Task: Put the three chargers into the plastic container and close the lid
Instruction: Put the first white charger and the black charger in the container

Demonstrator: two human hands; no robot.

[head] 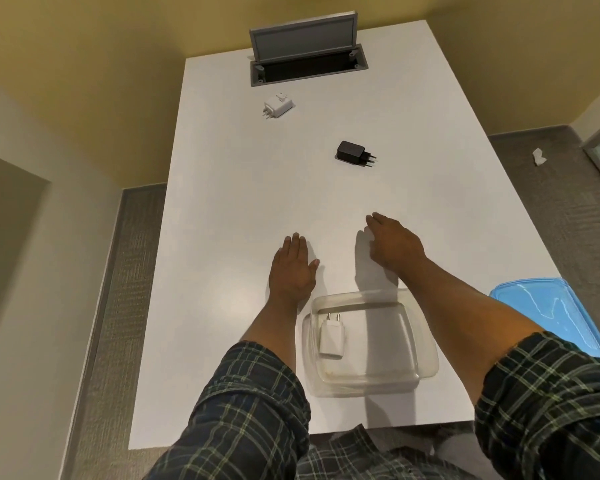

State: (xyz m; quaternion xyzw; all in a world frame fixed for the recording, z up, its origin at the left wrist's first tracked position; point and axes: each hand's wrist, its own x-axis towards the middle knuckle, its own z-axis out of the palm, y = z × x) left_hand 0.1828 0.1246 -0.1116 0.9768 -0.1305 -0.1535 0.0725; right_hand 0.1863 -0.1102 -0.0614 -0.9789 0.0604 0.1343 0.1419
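A clear plastic container (426,365) sits near the table's front edge with one slim white charger (331,337) lying inside, prongs pointing away from me. A black charger (353,152) lies mid-table, prongs to the right. A chunky white charger (278,106) rests farther back on the left. The blue lid (548,313) lies at the right edge of the table. My left hand (293,271) lies flat on the table left of the container, holding nothing. My right hand (394,242) hovers beyond the container, fingers spread, well short of the black charger.
A grey cable hatch (307,62) with its flap raised is set into the far end of the white table (222,220). Carpeted floor surrounds the table; a crumpled white scrap (538,156) lies on the floor at the right.
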